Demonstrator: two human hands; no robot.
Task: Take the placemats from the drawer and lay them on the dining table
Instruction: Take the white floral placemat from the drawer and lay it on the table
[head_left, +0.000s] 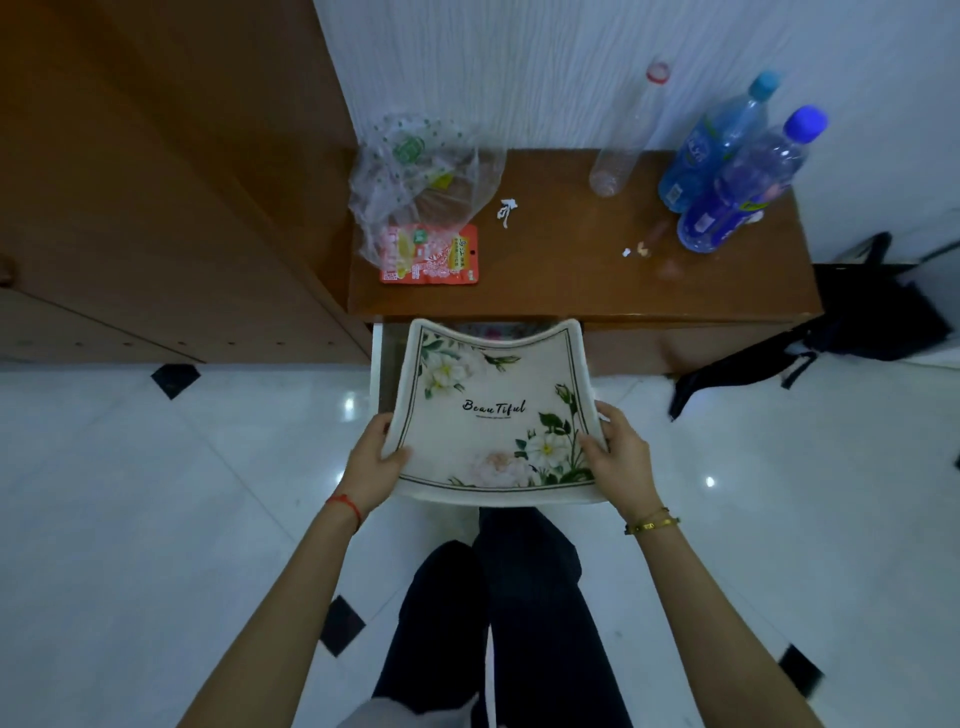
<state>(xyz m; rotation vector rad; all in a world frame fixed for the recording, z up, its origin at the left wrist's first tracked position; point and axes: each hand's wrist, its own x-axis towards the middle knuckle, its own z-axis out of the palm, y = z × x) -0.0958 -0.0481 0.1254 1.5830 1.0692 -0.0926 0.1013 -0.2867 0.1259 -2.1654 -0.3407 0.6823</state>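
A cream placemat (493, 384) with printed flowers, a dark border line and the word "Beautiful" is held over the open drawer (378, 364) of a low wooden cabinet. My left hand (371, 467) grips its near left corner. My right hand (621, 457) grips its near right edge. The mat sags in the middle and its far edge curves up below the cabinet top. A strip of another flowered pattern (493, 330) shows in the drawer behind it; the rest of the drawer's inside is hidden.
The brown cabinet top (571, 270) carries a clear plastic bag (415, 176), a red snack packet (431, 254), an empty clear bottle (623, 140) and two blue bottles (737, 176). A tall wooden wardrobe (156, 182) stands left. A black bag (857, 322) lies on the white tiled floor right.
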